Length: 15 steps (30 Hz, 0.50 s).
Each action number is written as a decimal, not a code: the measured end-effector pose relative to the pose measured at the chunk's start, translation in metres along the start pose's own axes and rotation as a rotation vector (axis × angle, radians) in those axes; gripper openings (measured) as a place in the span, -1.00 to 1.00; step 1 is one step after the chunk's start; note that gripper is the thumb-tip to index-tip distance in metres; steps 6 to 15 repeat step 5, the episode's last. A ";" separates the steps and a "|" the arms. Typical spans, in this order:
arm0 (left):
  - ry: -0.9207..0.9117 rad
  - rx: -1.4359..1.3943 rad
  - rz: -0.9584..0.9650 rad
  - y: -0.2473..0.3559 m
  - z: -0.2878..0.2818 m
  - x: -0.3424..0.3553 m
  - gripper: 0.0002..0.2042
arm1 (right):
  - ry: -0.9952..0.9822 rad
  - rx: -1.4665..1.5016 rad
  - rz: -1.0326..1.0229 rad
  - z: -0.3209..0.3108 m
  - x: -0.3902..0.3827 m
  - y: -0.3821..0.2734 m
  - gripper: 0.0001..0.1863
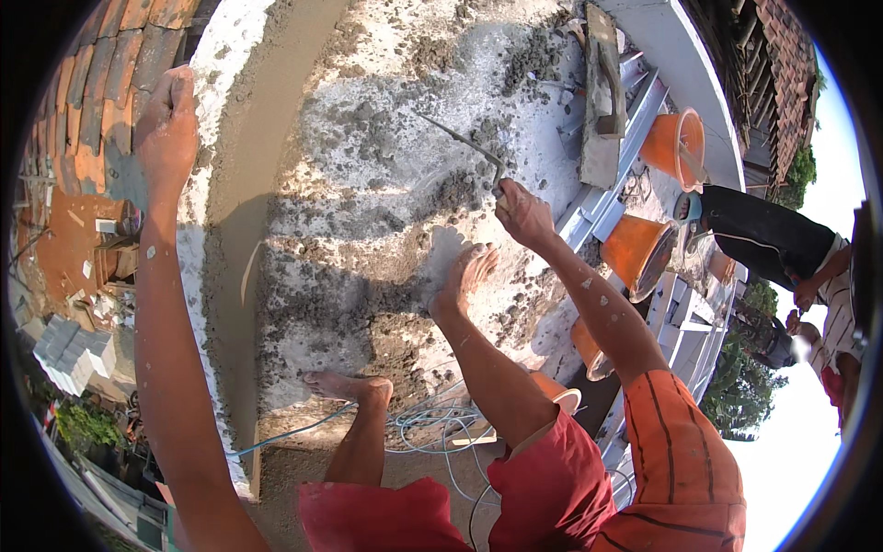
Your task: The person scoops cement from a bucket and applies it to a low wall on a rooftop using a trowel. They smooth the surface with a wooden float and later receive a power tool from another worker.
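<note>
My right hand (522, 213) is shut on the handle of a thin metal trowel (463, 141), whose blade points up and left over a rough concrete slab (368, 147) strewn with lumps of grey mortar (452, 191). My left hand (167, 124) is stretched far up at the left, fingers curled, resting on the top of a white ledge beside a smooth band of fresh plaster (244, 184). My bare feet (464, 274) stand on the slab below the trowel.
Two orange buckets (676, 143) (639, 250) and a long metal straightedge (612, 170) under a wooden board (602, 101) lie at the right. Another person (763, 230) bends over beyond them. Blue cord (432, 428) coils near my knees. Clay roof tiles (101, 83) lie beyond the ledge.
</note>
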<state>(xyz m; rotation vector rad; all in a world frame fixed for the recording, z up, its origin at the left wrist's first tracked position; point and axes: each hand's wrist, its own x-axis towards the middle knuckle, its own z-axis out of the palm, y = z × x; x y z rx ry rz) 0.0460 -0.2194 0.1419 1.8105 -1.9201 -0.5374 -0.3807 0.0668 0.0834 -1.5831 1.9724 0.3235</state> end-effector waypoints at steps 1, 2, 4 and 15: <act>-0.041 0.013 -0.008 -0.001 0.001 0.002 -0.57 | 0.117 0.086 0.134 -0.017 0.020 0.016 -0.62; -0.031 -0.005 0.026 0.001 0.001 0.004 -0.57 | 0.270 0.058 0.206 -0.020 0.044 0.041 -0.63; -0.013 -0.016 0.060 0.005 0.007 0.010 -0.56 | 0.361 0.081 0.409 -0.022 0.081 0.050 -0.57; -0.037 0.042 0.030 -0.004 -0.004 -0.005 -0.56 | 0.332 0.157 0.419 -0.015 0.090 0.035 -0.55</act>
